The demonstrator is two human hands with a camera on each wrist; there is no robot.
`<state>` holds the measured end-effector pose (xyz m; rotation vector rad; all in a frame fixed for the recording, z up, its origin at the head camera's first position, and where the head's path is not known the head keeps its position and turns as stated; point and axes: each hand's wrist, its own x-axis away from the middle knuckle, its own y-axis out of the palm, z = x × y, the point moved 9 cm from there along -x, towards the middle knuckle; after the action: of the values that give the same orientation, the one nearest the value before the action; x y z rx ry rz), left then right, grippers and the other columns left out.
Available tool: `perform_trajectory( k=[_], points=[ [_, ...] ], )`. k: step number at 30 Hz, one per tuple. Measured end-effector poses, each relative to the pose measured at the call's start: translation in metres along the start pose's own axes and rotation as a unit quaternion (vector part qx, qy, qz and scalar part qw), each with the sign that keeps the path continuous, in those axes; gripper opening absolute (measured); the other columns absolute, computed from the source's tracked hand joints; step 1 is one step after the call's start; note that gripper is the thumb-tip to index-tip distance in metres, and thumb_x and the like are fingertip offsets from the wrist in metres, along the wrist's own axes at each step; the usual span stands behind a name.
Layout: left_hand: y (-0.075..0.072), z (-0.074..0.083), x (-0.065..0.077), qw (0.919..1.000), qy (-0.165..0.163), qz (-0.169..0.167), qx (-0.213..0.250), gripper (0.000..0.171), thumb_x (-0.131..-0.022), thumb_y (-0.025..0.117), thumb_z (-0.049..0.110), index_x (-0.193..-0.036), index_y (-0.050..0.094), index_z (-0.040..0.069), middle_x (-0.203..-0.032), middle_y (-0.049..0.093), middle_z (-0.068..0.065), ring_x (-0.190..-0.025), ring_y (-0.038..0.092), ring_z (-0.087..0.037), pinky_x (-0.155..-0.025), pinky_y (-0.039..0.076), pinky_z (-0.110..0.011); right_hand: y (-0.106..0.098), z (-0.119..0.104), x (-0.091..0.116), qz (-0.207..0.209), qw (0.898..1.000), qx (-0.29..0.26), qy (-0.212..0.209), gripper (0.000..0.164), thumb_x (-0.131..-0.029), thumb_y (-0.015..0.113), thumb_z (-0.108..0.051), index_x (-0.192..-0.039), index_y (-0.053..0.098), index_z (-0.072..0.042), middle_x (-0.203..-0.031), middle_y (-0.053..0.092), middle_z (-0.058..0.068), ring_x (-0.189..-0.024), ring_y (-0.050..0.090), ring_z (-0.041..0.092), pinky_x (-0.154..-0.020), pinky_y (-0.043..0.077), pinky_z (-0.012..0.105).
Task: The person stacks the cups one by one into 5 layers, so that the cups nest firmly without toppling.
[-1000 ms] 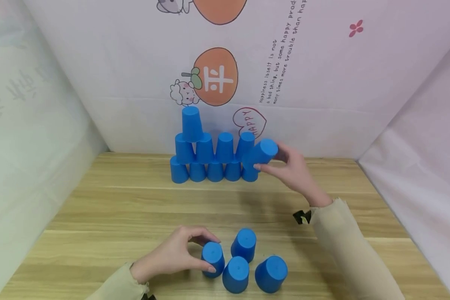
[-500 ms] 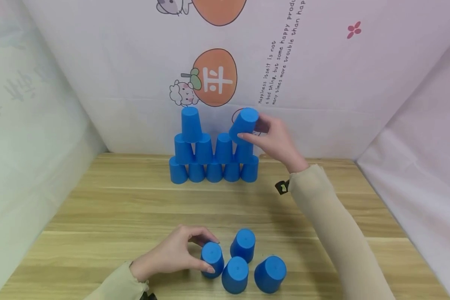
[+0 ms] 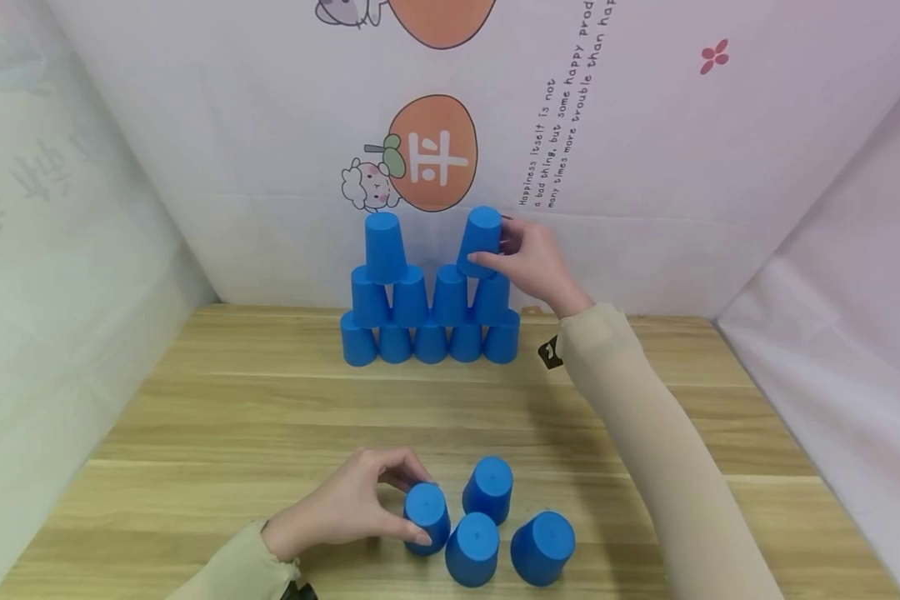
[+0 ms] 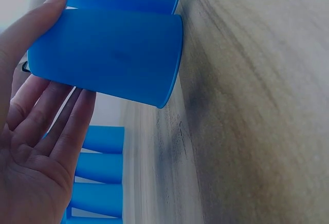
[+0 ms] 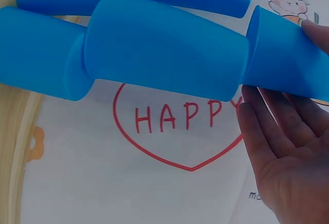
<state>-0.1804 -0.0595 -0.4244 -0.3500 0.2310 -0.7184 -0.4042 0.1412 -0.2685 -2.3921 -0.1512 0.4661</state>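
Upside-down blue cups form a stack (image 3: 431, 342) at the back of the table, with a full bottom row and a second row on it. One cup (image 3: 385, 248) stands on the second row's left end. My right hand (image 3: 536, 260) grips another cup (image 3: 482, 237) between thumb and fingers, its rim right at the tops of the two right-hand second-row cups. In the right wrist view this cup (image 5: 288, 57) overlaps the end of the cup (image 5: 167, 49) below. Near the front, my left hand (image 3: 352, 507) holds an upside-down cup (image 3: 426, 515) with thumb and fingers around it.
Three more upside-down cups stand beside the left hand: one behind (image 3: 489, 490), one in front (image 3: 472, 550) and one to the right (image 3: 542, 548). A printed white cloth (image 3: 630, 167) hangs right behind the stack. Plain cloth walls bound both sides of the wooden table (image 3: 270, 417).
My right hand has carried its cup up and to the left, from beside the second row to above it, and the cup has gone from tilted to nearly upright. The left hand stays put.
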Motion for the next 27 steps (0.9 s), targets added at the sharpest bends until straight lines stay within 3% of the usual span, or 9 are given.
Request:
perform_trajectory(
  k=[16,21,27],
  points=[
    [0.000,-0.002,0.000,0.9999,-0.010,0.000,0.001,0.042,-0.078,0.091,0.032,-0.111,0.067,0.026,-0.110,0.071,0.008,-0.101,0.068,-0.015,-0.091,0.056,-0.037,0.004,0.006,0.001,-0.008,0.999,-0.036,-0.025,0.069,-0.089,0.078,-0.046,-0.144,0.056,-0.012,-0.129,0.066,0.007,-0.109,0.065,0.026,-0.095,0.055,0.046],
    [0.000,-0.003,0.000,0.9999,-0.015,0.000,0.002,0.042,-0.078,0.091,0.033,-0.111,0.067,0.027,-0.110,0.071,0.008,-0.101,0.068,-0.015,-0.091,0.056,-0.037,-0.009,0.009,0.011,0.002,0.999,-0.047,-0.002,0.080,-0.087,0.078,-0.052,-0.152,0.049,-0.016,-0.140,0.059,0.009,-0.122,0.059,0.031,-0.100,0.050,0.050],
    [-0.001,-0.003,0.000,0.9999,-0.013,-0.001,0.003,0.042,-0.078,0.091,0.032,-0.111,0.067,0.026,-0.110,0.071,0.008,-0.101,0.068,-0.015,-0.091,0.056,-0.038,-0.029,0.009,0.033,-0.001,0.999,-0.036,0.005,0.078,-0.088,0.077,-0.050,-0.151,0.049,-0.015,-0.143,0.057,0.008,-0.129,0.055,0.031,-0.104,0.047,0.053]
  ],
)
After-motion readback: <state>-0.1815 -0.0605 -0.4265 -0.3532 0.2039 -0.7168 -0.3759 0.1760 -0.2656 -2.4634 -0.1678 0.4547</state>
